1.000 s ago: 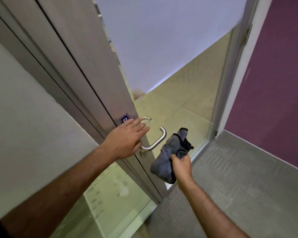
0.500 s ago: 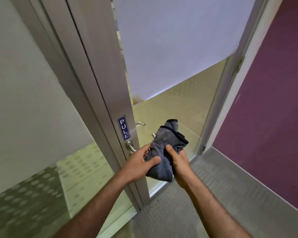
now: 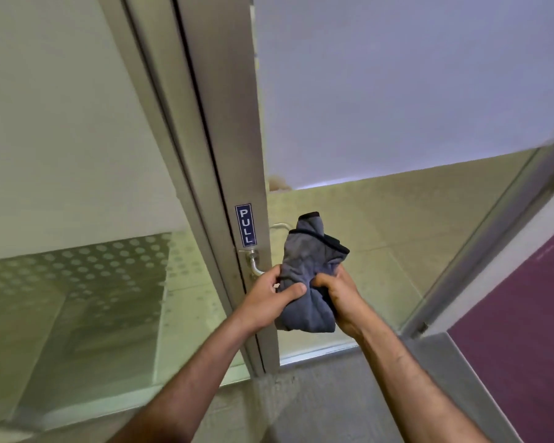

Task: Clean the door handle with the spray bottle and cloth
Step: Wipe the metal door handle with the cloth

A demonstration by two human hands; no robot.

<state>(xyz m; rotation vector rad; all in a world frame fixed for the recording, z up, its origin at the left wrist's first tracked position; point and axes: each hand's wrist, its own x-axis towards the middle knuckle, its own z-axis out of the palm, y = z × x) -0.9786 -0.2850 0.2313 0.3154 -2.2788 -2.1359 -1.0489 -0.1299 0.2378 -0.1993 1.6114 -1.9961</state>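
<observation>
A bunched grey cloth (image 3: pixel 311 276) with a dark hem is held in front of the door by both hands. My left hand (image 3: pixel 269 298) grips its left side with the thumb on top. My right hand (image 3: pixel 339 298) grips its right side. The metal door handle (image 3: pixel 255 263) sticks out from the door stile just left of the cloth; only its base and first bend show, the remainder is behind my left hand and the cloth. No spray bottle is in view.
A blue PULL sign (image 3: pixel 246 224) sits on the grey door stile (image 3: pixel 231 139) above the handle. Frosted glass panels (image 3: pixel 397 91) fill the door and the side panel at left. A purple wall (image 3: pixel 525 298) stands at right, grey carpet (image 3: pixel 317 410) below.
My left hand left the handle and took hold of the cloth beside my right hand. The view swung so the door now faces me more squarely.
</observation>
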